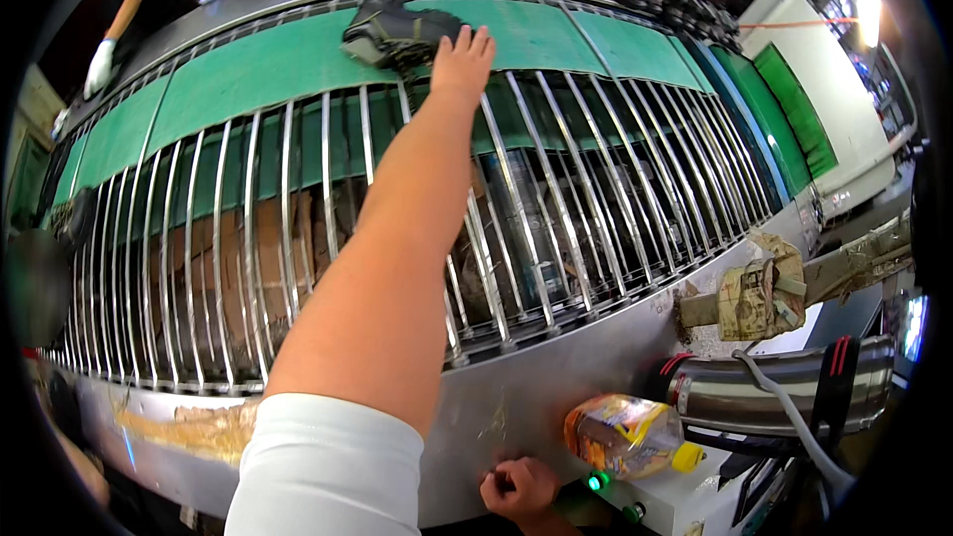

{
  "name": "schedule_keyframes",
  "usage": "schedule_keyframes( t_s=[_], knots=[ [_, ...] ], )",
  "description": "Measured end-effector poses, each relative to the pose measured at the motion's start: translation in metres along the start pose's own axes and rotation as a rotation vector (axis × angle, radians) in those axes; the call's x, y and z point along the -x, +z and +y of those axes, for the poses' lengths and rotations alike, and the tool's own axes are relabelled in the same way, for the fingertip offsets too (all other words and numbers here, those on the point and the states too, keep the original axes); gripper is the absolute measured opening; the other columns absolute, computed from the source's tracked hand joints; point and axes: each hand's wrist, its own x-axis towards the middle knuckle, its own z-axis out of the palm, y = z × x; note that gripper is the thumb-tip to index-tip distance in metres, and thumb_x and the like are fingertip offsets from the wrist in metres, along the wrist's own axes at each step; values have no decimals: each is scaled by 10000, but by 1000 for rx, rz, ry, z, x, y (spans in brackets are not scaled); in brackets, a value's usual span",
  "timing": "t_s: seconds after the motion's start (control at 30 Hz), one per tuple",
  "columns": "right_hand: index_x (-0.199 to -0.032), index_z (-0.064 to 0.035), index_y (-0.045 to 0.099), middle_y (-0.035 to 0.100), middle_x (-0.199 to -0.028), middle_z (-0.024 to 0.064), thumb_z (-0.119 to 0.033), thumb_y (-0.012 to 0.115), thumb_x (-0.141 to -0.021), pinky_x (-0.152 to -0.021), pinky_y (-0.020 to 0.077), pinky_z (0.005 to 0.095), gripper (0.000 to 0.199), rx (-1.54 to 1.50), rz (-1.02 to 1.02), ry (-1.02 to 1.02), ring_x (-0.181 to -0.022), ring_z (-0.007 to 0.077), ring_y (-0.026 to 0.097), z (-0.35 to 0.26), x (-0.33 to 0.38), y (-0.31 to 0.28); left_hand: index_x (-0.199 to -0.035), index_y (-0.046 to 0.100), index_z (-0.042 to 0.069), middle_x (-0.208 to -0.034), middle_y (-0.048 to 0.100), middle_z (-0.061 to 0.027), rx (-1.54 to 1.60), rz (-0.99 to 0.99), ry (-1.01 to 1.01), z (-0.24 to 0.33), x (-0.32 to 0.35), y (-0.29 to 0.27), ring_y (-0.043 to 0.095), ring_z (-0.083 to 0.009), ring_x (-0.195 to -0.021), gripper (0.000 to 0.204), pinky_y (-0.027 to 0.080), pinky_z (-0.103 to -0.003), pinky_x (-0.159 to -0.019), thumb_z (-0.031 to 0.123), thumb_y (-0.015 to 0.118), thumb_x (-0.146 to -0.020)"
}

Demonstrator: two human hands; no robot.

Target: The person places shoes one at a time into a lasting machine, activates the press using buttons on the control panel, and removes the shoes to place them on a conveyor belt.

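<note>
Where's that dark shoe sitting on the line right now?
In the head view the dark shoe lies on the green conveyor belt, top centre, just beyond the metal bars. The left hand reaches its right edge.

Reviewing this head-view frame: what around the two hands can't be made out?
- Dark shoe: the left hand covers its near end, so contact is unclear.
- Right hand: cut by the lower edge; fist closed, contents hidden.
- Cardboard under the metal bars: barred and shadowed.
</note>
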Motion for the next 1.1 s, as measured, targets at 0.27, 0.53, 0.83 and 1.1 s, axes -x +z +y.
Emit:
schedule_keyframes(
  t_s=[0.27, 0.53, 0.83, 1.1],
  knots=[
    [-746, -103, 577, 528, -605, 84, -83, 658, -704, -507, 476, 382, 94, -22, 96, 86, -532, 281, 545, -8, -10, -7, -1332, 454, 170, -1324, 482, -58, -234, -67, 120, -15, -51, 24, 407, -259, -1277, 481, 254, -494, -1108, 175, 580, -868],
    [-669, -125, 529, 467, -539, 7, -120, 701, -617, -430, 402, 322, 180, -45, 2, 33, -468, 212, 499, 1, 0, 3, -1031, 590, 135, -1037, 570, -57, -83, 242, 406, -34, 26, 7, 560, -260, -1048, 290, 388, -446, -1030, 121, 658, -750],
    [-647, -106, 541, 467, -559, 11, -94, 703, -667, -472, 380, 294, 164, -162, -91, 25, -502, 163, 473, 10, 14, -5, -975, 481, 49, -941, 551, -136, 621, 262, 371, -43, 159, -223, 608, -350, -844, 567, 518, -431, -730, 233, 817, -558],
    [-1266, -53, 439, 581, -1161, 109, -288, 483, -954, -843, 495, 380, 393, -1721, 106, 832, -1039, 222, 585, 11, 49, -28, -877, 497, 41, -822, 542, -66, 1370, 385, -240, 13, 403, -390, 554, -173, -760, 604, 469, -313, -695, 308, 887, -501]
  ],
)
